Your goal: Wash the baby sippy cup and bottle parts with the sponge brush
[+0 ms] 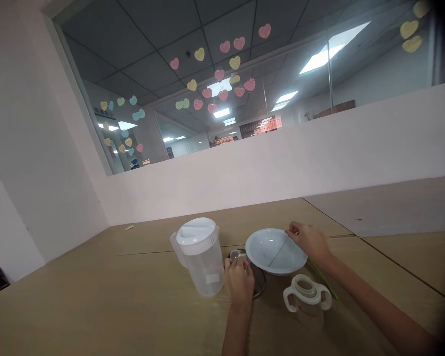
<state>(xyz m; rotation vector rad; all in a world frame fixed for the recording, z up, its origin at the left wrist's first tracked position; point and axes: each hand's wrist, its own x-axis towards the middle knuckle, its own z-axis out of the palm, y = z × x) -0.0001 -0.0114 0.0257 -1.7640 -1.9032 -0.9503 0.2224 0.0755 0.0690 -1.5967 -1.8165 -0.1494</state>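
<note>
A white bowl stands on the table, tilted slightly. My right hand is at its far right rim, with fingertips pinched on a thin stick that slants down across the bowl. My left hand has curled fingers over a round lid-like piece with a dark rim. A small shiny round thing shows just beyond those fingers; what they grip is hidden. Left of this hand stands a clear plastic pitcher with a white lid. Nearer me on the right is a clear bottle with two white handles.
A thin yellow-green stick lies under my right forearm. The wooden table meets a white wall with a window covered in heart-shaped notes. A small pale scrap lies near the wall.
</note>
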